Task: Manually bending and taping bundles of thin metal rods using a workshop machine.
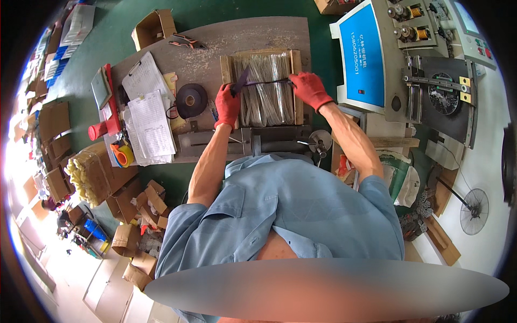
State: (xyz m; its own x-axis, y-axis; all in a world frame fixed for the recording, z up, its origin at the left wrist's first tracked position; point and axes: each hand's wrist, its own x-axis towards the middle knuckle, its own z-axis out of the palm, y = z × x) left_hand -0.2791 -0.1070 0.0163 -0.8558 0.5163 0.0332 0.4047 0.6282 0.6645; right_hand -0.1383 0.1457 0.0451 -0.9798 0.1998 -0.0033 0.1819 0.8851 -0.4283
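The person is standing at the bench [215, 40], both hands in red gloves over a wooden tray [295, 86] full of shiny wires [264, 94]. The left hand [227, 106] is closing around the end of a dark tape strip [264, 82], pinching it up near the fingertips so a loose flap is sticking out above the glove. The right hand [309, 90] is gripping the strip's other end, fingers curled shut on it. Between the two hands the strip is stretching taut across the wires, lying near the top half of the bundle. The left hand is resting at the tray's left rim, the right one at its right rim. Just left of the left hand a black tape roll [190, 100] is lying flat, and beyond it papers [151, 121] are piling up. Right of the right hand a blue panel [363, 56] is standing. Below both hands a metal jig [253, 141] is sitting at the bench edge.
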